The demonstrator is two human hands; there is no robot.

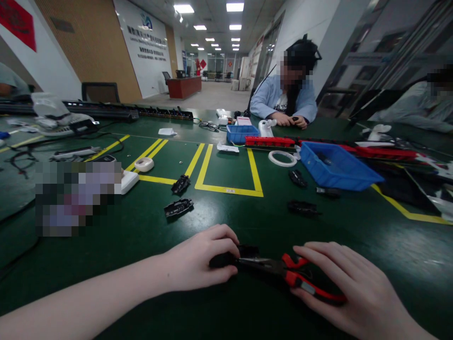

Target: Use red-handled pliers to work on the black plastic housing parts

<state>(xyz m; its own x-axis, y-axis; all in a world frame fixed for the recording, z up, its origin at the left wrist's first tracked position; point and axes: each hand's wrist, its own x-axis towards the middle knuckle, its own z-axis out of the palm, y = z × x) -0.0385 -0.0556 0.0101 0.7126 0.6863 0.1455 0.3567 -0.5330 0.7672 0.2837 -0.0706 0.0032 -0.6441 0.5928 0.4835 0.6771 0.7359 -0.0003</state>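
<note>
Near edge of desk (247, 217): left hand (212, 257), fingers pinched round black plastic part (222, 259), seemingly bracing it against long-nose pliers (288, 274) at its right. Right hand (348, 278) curls loosely about the spread red handles, apparently for squeeze control.

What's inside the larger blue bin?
At least one dark item shows inside the larger blue bin; anything low behind its near wall is hidden from this view.
</note>
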